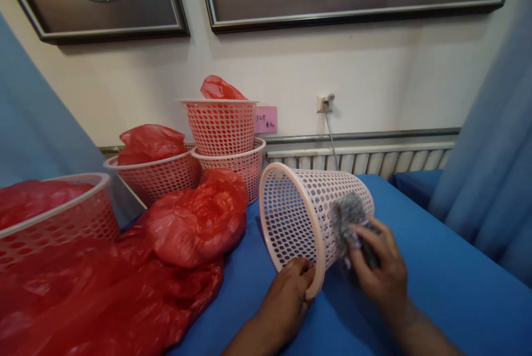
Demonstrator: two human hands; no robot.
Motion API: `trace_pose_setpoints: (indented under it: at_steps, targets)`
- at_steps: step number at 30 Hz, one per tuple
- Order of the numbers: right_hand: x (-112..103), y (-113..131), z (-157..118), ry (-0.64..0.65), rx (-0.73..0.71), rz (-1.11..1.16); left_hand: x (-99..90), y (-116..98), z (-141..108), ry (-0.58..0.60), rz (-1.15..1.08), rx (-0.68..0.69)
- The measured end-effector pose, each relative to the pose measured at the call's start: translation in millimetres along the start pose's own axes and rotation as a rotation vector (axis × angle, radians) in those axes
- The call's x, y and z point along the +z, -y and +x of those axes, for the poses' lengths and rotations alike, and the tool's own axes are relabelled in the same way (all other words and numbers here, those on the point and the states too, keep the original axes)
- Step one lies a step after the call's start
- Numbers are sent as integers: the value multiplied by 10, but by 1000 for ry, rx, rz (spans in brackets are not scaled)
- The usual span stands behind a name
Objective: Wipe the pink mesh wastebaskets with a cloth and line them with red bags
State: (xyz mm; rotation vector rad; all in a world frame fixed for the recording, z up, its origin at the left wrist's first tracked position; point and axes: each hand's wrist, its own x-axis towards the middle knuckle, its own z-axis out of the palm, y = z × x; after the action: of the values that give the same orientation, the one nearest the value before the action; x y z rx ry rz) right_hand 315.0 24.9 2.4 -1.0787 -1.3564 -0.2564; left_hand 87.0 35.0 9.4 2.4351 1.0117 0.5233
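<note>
A pale pink plastic wastebasket (344,184) with round holes lies tilted on its side, its open mouth facing left. My left hand (291,292) is closed on the lower part of its rim, with some fingers inside the mouth. Pressed to the outer wall is a grey, fuzzy cloth (349,215), gripped by my right hand (380,262). The cloth looks slightly blurred. Part of the wall behind it is hidden.
Red plastic bags (195,217) are heaped on the blue-covered table (449,284) at left. Several more baskets (220,129) with red bags stand behind and left. A radiator (386,159), wall socket (324,104) with cord, framed pictures (353,18) and a blue curtain (490,168) surround the table.
</note>
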Motion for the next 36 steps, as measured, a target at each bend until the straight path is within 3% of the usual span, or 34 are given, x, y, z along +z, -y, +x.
trace_pose_setpoints:
  at_steps: [3,5,7,9,12,14,17,24,27,30,34,36]
  targets:
    - [-21,-441,220,-161,493,-62,-4,-30,0,67,53,-28]
    - [-48,-574,299,-223,659,-72,5,-58,-13,122,72,-42]
    - [-55,-521,289,-219,546,-89,15,-86,-35,142,34,-71]
    - [-32,-324,195,-136,265,-87,22,-100,-63,101,-61,-74]
    - [36,43,-14,78,-82,-25,24,-73,-111,-116,-242,29]
    - [84,218,-126,180,-204,27,15,-30,-137,-292,-361,81]
    - [116,317,-184,225,-263,56,-21,20,-143,-398,-436,77]
    - [-42,383,-131,156,-407,60,-23,-64,-88,-234,-291,221]
    - [-42,345,-129,152,-423,38,-16,-93,-87,-223,-320,196]
    - [14,82,-51,97,-233,-44,-34,-84,-90,-215,-310,118]
    - [50,-413,147,-103,298,-104,-34,-96,-87,-149,-226,90]
    - [41,-519,211,-159,461,-95,-13,-122,-85,-92,-195,89]
